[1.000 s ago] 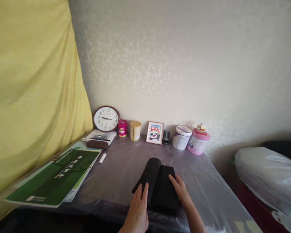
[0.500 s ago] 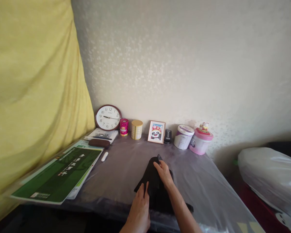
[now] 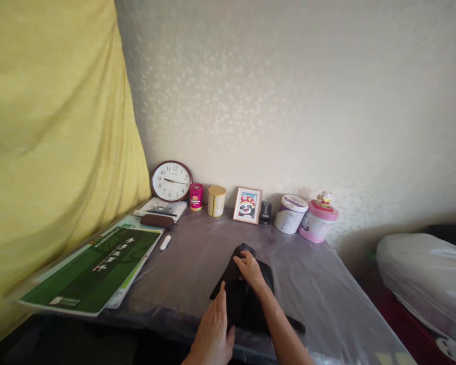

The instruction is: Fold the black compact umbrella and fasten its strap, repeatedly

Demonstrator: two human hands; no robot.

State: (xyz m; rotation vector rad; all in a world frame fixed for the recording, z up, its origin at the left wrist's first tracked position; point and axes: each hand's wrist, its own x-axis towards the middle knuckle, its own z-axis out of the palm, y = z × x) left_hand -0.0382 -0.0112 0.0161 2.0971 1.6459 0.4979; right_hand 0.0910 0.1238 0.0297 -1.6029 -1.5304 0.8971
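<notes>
A black cloth item [image 3: 243, 304] with loose folds lies near the front edge of the table; its exact kind is hard to make out. My right hand [image 3: 250, 268] is over its far end, with bent fingers closed on the fabric and the thumb to the left. A narrow black end [image 3: 296, 324] of the item sticks out beyond my right forearm. My left hand [image 3: 215, 319] is at the item's near left side, fingers stretched out together and palm turned inward. Whether it touches the cloth is unclear.
Green booklets [image 3: 99, 268], a brown case [image 3: 157, 221] and a white stick-like object [image 3: 165, 243] are on the left. Along the wall stand a clock [image 3: 171, 181], a pink tin [image 3: 196, 197], a yellow tin [image 3: 216, 202], a framed panda picture [image 3: 247, 205] and white tubs [image 3: 291, 215].
My right hand has moved slightly left and nearer, and the cloth's far end now looks folded over. My left hand has drawn back a little, its fingers straighter.
</notes>
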